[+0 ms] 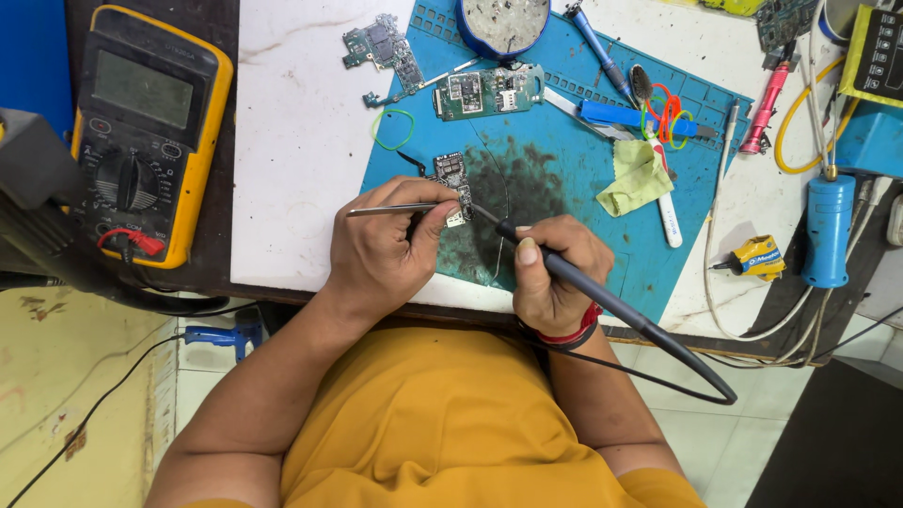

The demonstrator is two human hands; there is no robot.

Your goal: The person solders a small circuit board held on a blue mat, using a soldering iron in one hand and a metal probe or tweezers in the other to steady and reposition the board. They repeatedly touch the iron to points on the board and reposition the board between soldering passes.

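Observation:
My left hand (381,246) grips metal tweezers (390,209), their tips reaching a small dark circuit board (452,173) on the blue work mat (564,169). My right hand (550,268) holds a black soldering iron (602,299) like a pen, its tip touching the lower edge of that board beside the tweezer tips. The iron's black cable loops off the table's front edge to the right. A scorched dark patch stains the mat around the board.
A yellow multimeter (141,132) lies at the left. Two more circuit boards (487,91) (384,44), a solder-tip cleaner tin (503,23), a yellow-green cloth (638,177), blue tools, a white pen, a pink tool (764,108) and a blue cylinder (829,230) crowd the back and right.

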